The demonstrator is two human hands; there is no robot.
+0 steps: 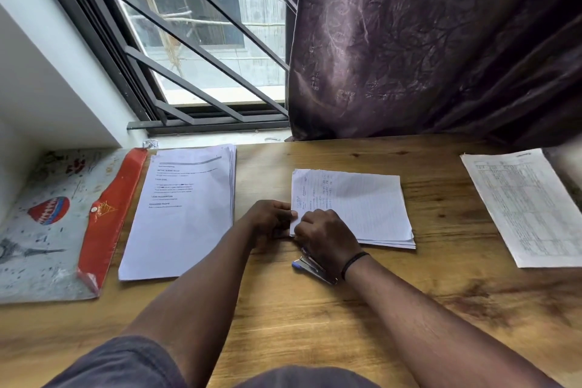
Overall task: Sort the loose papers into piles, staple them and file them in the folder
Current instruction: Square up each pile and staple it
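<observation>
Both your forearms reach fwd over the wooden desk [315, 309] and meet at the near-left corner of the lined-paper pile [356, 208]. Your left hand [271, 221] sits knuckles up, wrist straight, fingers curled in w/ the tips pinching the pile's left edge, just beside your right knuckles. Your right hand [324, 236] is bent down at the wrist, fingers wrapped around the stapler [311, 266]; its silver-and-blue rear end sticks out under the heel of that hand toward you, while the front end is hidden beneath your fingers at the paper corner, so can't tell if the jaw is over the sheets. A black band [354, 263] circles your right wrist.

The lined pile lies flat, handwriting on top, spreading away to the right of your right fingers. Left of your left fingers, close by, lies the printed-sheet pile [182, 214], a thick stack w/ typed text. Further left, touching that stack's edge, is the folder [63, 230], patterned cover w/ a red flap [107, 214] and a snap button. Well to the right of your right hand, apart from the rest, lies the table-form sheet [526, 205], slightly turned. Beyond your fingertips: a purple curtain [441, 41] and a barred window [195, 41].
</observation>
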